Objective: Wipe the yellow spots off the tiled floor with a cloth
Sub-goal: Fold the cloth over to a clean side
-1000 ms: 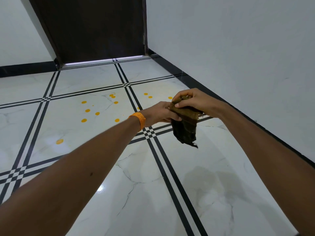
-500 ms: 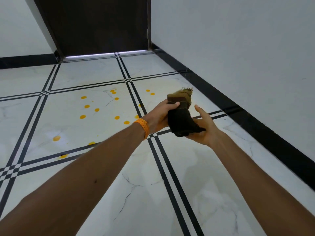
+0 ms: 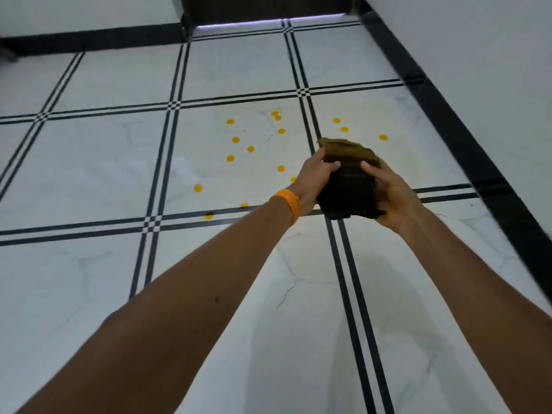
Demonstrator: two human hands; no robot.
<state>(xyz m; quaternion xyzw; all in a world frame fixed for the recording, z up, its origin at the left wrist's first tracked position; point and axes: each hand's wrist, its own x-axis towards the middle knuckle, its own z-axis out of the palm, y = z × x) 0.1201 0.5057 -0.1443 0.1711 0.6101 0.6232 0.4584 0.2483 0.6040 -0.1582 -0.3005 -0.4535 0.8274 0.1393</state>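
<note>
A dark cloth (image 3: pixel 348 186) with an olive-brown upper edge is bunched between both hands, held in the air above the floor. My left hand (image 3: pixel 313 177), with an orange band on its wrist, grips the cloth's left side. My right hand (image 3: pixel 391 195) cups its right side and underside. Several yellow spots (image 3: pixel 251 149) dot the white marble tile beyond the hands, and a few more yellow spots (image 3: pixel 344 129) lie on the tile to the right. Two yellow spots (image 3: pixel 209 216) sit by the black tile line near my left wrist.
The white tiled floor (image 3: pixel 89 162) has double black lines crossing it. A white wall (image 3: pixel 484 55) with a black skirting (image 3: pixel 466 138) runs along the right. A dark door (image 3: pixel 268 7) stands at the far end.
The view has tilted down toward the floor. My right hand has closed around the cloth's right side, and the cloth is folded into a tighter bundle between both hands.
</note>
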